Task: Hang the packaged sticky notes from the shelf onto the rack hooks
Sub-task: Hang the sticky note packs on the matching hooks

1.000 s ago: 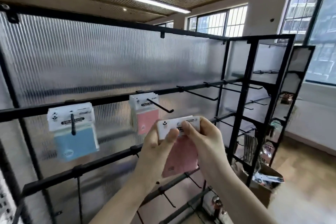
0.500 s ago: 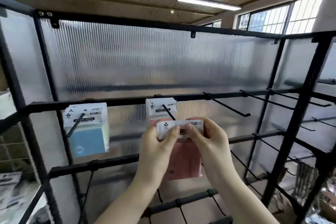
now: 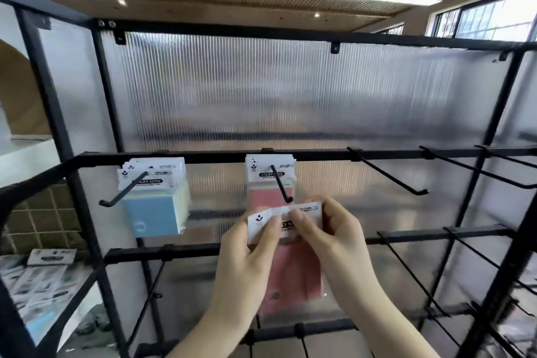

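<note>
A pink sticky-note pack [image 3: 293, 270] is pinched at its white header by the left hand [image 3: 247, 259] and right hand [image 3: 334, 244], just below the middle hook [image 3: 280, 184].

A shop interior: black display rack [image 3: 290, 155] with hooks [image 3: 389, 174], hung sticky-note packs [image 3: 154, 197].

"STICKY NOTE" stood in white letters on a black band across the white header card of the blue pack [image 3: 154, 200], hanging up and to the left of the hands, its first letter hidden by a hook. The same words showed on the pink pack [image 3: 270, 180] just above the hands, a hook crossing the middle letters. On the held pack [image 3: 286, 225], between the left hand [image 3: 247, 264] and right hand [image 3: 334, 244], only "KY N" could be read. Smaller print on the headers was too blurred to read.
</note>
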Demonstrator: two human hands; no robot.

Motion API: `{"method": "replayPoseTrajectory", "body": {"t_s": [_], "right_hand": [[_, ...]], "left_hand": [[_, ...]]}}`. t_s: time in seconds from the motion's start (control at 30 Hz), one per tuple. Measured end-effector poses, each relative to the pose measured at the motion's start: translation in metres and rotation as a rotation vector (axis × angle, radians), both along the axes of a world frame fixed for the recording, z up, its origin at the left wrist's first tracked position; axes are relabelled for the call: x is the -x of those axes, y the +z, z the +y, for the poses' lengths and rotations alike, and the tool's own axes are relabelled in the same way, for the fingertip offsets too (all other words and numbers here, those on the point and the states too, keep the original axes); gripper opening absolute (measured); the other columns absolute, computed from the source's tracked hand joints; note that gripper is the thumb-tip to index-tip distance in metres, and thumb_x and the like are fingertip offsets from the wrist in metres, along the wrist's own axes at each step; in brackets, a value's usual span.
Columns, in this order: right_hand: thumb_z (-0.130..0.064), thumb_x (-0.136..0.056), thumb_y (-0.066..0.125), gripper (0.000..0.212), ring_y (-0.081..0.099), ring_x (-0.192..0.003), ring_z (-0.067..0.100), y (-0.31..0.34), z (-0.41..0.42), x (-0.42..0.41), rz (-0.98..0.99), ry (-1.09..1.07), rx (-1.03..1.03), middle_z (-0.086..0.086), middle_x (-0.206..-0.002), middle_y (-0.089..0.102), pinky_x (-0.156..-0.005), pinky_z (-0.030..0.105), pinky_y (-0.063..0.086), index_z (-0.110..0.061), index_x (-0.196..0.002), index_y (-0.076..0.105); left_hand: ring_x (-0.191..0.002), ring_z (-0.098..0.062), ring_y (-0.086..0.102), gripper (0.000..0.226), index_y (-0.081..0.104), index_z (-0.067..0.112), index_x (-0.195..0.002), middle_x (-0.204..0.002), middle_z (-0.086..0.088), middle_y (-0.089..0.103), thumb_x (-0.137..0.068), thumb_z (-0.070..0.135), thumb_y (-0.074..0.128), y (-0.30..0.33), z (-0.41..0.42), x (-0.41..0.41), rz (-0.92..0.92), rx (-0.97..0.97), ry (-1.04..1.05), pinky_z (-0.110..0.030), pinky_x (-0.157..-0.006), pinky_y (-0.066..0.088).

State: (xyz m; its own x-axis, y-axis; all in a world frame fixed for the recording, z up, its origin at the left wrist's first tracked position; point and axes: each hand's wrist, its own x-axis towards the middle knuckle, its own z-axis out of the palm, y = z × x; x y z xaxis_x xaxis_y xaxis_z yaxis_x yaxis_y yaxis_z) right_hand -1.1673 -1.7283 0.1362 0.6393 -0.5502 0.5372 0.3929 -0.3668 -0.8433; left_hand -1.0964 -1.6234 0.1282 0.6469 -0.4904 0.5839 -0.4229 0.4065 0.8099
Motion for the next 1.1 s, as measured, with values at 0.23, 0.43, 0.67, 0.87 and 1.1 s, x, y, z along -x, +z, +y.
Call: {"method": "replayPoseTrajectory", "body": {"t_s": [0.23, 0.43, 0.67, 0.87, 1.1], "right_hand": [[-0.020, -0.088, 0.066, 0.007, 0.063, -0.066, 0.008, -0.018, 0.003, 0.003, 0.019, 0.009, 0.075, 0.000, -0.073, 0.070, -0.062, 0.022, 0.048, -0.026, -0.084, 0.068], [-0.014, -0.087, 0.066, 0.013, 0.064, -0.066, 0.003, -0.012, 0.011, 0.004, -0.092, -0.005, 0.056, -0.005, -0.072, 0.070, -0.061, 0.014, 0.048, -0.024, -0.079, 0.067], [-0.023, -0.084, 0.063, 0.007, 0.065, -0.069, 0.005, 0.008, 0.007, -0.005, -0.187, -0.019, 0.049, -0.005, -0.074, 0.071, -0.063, 0.015, 0.048, -0.023, -0.080, 0.068], [-0.028, -0.082, 0.065, 0.007, 0.063, -0.069, 0.009, 0.004, -0.006, -0.012, -0.133, -0.038, -0.050, -0.001, -0.074, 0.071, -0.063, 0.021, 0.049, -0.023, -0.080, 0.069], [-0.025, -0.086, 0.069, 0.007, 0.063, -0.073, 0.016, -0.001, -0.019, -0.019, -0.028, 0.033, -0.169, 0.006, -0.080, 0.073, -0.069, 0.035, 0.048, -0.020, -0.081, 0.070]], "left_hand": [[-0.083, -0.002, 0.068, 0.021, 0.069, 0.015, -0.093, -0.087, 0.007, 0.074, -0.080, 0.025, 0.057, -0.018, 0.003, 0.011, 0.062, 0.043, 0.054, -0.006, -0.070, 0.046], [-0.078, -0.007, 0.069, 0.009, 0.070, 0.017, -0.087, -0.082, 0.002, 0.073, -0.084, 0.025, 0.069, -0.010, 0.001, 0.010, 0.085, 0.088, 0.085, -0.010, -0.067, 0.048], [-0.079, -0.012, 0.071, 0.012, 0.072, 0.030, -0.086, -0.081, 0.002, 0.074, -0.077, 0.027, 0.066, 0.012, -0.005, 0.003, 0.134, 0.118, 0.082, -0.017, -0.065, 0.051], [-0.078, -0.019, 0.072, 0.007, 0.073, 0.025, -0.084, -0.083, -0.002, 0.075, -0.079, 0.021, 0.072, 0.013, -0.016, -0.006, 0.238, 0.080, 0.029, -0.023, -0.062, 0.054], [-0.078, -0.020, 0.070, 0.006, 0.072, 0.025, -0.086, -0.084, -0.001, 0.074, -0.084, 0.030, 0.069, 0.004, -0.023, -0.019, 0.267, 0.009, 0.064, -0.036, -0.068, 0.053]]}}
